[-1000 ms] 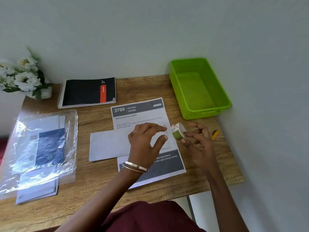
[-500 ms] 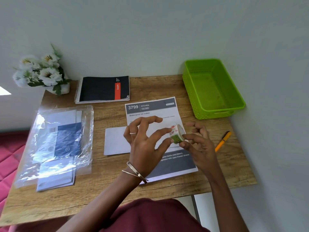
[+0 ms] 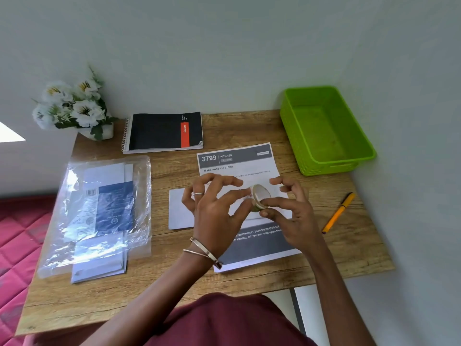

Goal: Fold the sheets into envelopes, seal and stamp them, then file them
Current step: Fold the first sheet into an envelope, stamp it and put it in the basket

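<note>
Above the white envelope (image 3: 180, 208) on the table (image 3: 249, 128), held between both hands: small tape roll (image 3: 259, 197) pinched by right hand (image 3: 291, 211), left hand (image 3: 214, 208) pinching its free end, envelope's long axis left-right, directly beneath.

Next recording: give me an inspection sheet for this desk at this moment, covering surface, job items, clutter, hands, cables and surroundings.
Surface: wooden desk, against a wall.
Job's things: white envelope lying on the printed sheet; roll of sticker tape held above them; green basket, nothing visible inside; bagged envelopes at left.
Clutter: spiral notebook, orange pen, white flowers.
Hands: right hand pinches the roll; left hand picks at its edge.
Cables: nothing seen.
Surroundings: pink quilted fabric at left.
</note>
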`<state>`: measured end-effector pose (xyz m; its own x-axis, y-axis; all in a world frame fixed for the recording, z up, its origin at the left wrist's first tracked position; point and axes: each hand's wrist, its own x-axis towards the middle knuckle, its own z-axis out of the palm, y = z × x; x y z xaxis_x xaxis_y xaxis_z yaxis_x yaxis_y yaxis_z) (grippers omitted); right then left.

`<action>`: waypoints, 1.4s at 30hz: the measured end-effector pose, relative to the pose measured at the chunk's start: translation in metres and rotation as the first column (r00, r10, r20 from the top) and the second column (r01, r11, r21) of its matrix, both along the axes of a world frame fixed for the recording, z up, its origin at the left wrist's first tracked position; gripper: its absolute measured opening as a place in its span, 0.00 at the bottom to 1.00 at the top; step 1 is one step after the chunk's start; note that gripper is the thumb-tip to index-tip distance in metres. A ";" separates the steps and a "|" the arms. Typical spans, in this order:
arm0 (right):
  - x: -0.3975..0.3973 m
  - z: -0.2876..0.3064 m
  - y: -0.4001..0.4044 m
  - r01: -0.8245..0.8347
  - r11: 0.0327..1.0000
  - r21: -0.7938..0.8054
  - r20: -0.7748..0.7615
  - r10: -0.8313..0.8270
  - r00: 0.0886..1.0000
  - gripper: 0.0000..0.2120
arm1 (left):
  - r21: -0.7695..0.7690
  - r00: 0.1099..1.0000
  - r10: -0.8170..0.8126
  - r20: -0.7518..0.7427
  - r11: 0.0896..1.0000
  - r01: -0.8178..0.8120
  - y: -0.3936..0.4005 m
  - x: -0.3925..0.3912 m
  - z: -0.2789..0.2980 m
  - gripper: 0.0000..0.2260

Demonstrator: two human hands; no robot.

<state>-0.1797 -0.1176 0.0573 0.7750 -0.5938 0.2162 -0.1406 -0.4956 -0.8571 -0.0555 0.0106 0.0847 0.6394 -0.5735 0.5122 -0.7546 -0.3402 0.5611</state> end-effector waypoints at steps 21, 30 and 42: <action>-0.013 -0.008 -0.002 0.034 0.999 -0.009 -0.061 -0.034 0.998 0.09 | -0.020 0.741 -0.043 -0.670 0.999 0.040 0.011 0.026 -0.007 0.07; -0.034 -0.019 -0.036 0.450 0.893 -0.021 -0.179 -0.446 0.877 0.08 | -0.117 0.359 -0.103 -0.928 0.993 -0.017 0.012 0.027 -0.002 0.05; -0.028 -0.030 -0.061 0.518 0.667 -0.535 -0.477 -0.745 0.467 0.14 | -0.110 0.192 -0.101 -0.976 0.993 -0.039 0.009 0.022 -0.011 0.05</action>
<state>-0.2081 -0.1787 0.0271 0.2092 -0.9729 0.0989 -0.9366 -0.2284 -0.2656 -0.0334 0.0201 0.0739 0.6471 -0.6037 -0.4656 0.4187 -0.2289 0.8788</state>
